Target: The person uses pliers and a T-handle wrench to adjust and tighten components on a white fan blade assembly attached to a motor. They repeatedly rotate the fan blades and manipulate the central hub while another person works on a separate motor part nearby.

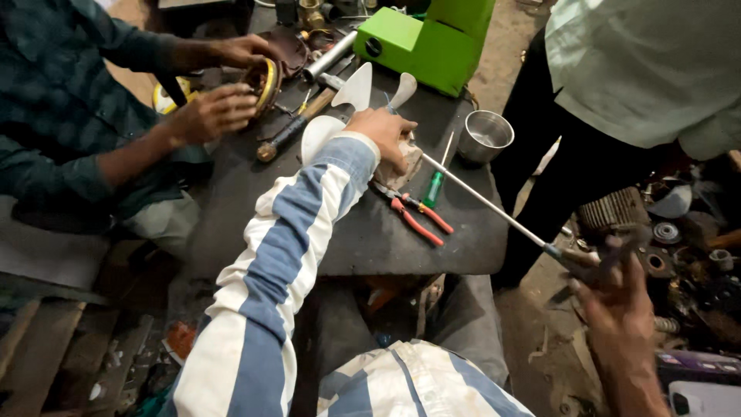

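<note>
Steel rod: a long thin rod (486, 202) runs from the fan part at the bench centre out toward four o'clock, off the bench edge.
Left hand: the left hand (384, 133), in a blue and white striped sleeve, is clamped down over a small pale block (407, 164) at the rod's inner end, pinning it to the dark bench top (363, 239).
Right hand: the right hand (614, 297), at four o'clock, is closed around the rod's outer end, where a dark handle (575, 256) shows; the fingers are blurred.
Fan blades: white blades (356, 89) fan out at twelve o'clock of the left hand, just beyond its knuckles.
Bench clutter: red-handled pliers (417, 218) and a green-handled screwdriver (434, 188) lie just under the rod; a steel cup (485, 136) stands at two o'clock, a green machine (432, 42) behind.
Others: a seated person's hands (212, 112) work a round part at ten o'clock; another person stands at two o'clock.
Risk: in my judgement the rod could slip or swing, since it is long and braced only at its ends; it might knock the cup or strike the standing person's leg.
Risk two: if the left palm shifts, the block could twist free and the thin blades might crack.
</note>
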